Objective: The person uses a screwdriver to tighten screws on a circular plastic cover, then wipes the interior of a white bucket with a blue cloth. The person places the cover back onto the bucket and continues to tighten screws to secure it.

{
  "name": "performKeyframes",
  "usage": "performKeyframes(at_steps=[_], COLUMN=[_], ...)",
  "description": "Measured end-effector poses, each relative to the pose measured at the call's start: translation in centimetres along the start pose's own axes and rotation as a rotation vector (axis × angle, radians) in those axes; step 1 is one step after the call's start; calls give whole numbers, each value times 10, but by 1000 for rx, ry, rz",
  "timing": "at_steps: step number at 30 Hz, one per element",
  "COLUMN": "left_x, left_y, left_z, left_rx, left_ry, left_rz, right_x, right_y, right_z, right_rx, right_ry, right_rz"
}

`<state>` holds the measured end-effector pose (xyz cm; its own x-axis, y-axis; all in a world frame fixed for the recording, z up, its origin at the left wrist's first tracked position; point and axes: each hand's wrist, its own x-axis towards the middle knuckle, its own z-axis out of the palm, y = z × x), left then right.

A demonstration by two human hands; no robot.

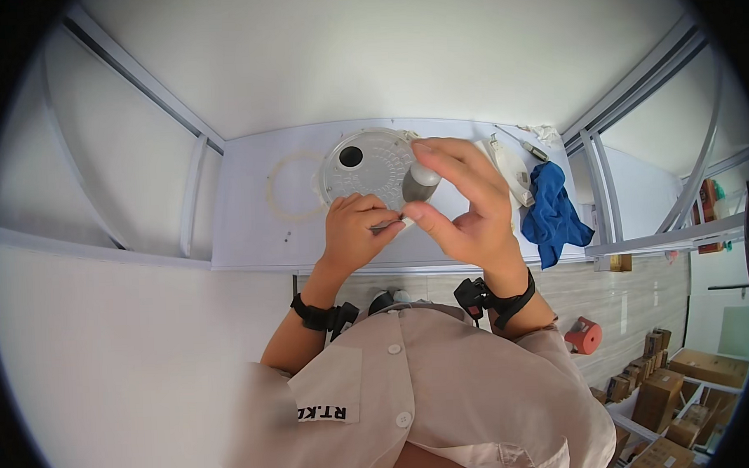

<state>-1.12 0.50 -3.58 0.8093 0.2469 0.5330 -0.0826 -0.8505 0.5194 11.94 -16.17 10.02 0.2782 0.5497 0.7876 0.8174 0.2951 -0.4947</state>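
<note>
Fingertips pressed together, my left hand (356,230) pinches something small that I cannot make out, near the middle of the workbench. Beside it is my right hand (472,206), thumb and fingers spread apart in a wide curve. Its thumb tip reaches close to the left fingertips; whether they touch is unclear. Between the right thumb and index finger shows a grey cylinder with a pale rounded top (423,176); no firm grip on it is visible. Behind both hands lies a round, pale plastic disc (370,161) with a raised pattern and a dark round opening (350,157).
A thin cream ring (272,190) lies left of the disc on the white workbench (247,238). On the right are a curved white part (512,171), a screwdriver (536,152) and a crumpled blue cloth (555,215). Metal frame posts (193,191) bound the bench. Cardboard boxes (656,397) stand lower right.
</note>
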Motion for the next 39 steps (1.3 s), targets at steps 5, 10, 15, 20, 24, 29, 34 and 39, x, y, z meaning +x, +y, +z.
performKeyframes(at_steps=[5, 10, 15, 20, 24, 29, 34, 39], left_x=[0, -1, 0, -1, 1, -2, -3, -3], left_y=[-1, -5, 1, 2, 3, 2, 1, 3], left_z=[0, 2, -1, -1, -1, 1, 2, 0], left_rx=[-34, -22, -23, -11, -12, -25, 2, -2], left_ry=[9, -8, -13, 3, -6, -1, -27, -18], left_rz=[9, 13, 1, -2, -7, -22, -29, -16], right_x=[-11, 2, 1, -9, -12, -9, -12, -16], right_y=[-3, -17, -9, -7, -9, -3, -3, -4], right_z=[-7, -8, -6, -14, -12, -8, -15, -18], right_rx=[-58, 200, 120, -62, 150, 77, 6, 104], right_ry=[-1, -112, -33, 19, -30, -18, -1, -51], right_rz=[112, 143, 80, 196, 188, 112, 45, 156])
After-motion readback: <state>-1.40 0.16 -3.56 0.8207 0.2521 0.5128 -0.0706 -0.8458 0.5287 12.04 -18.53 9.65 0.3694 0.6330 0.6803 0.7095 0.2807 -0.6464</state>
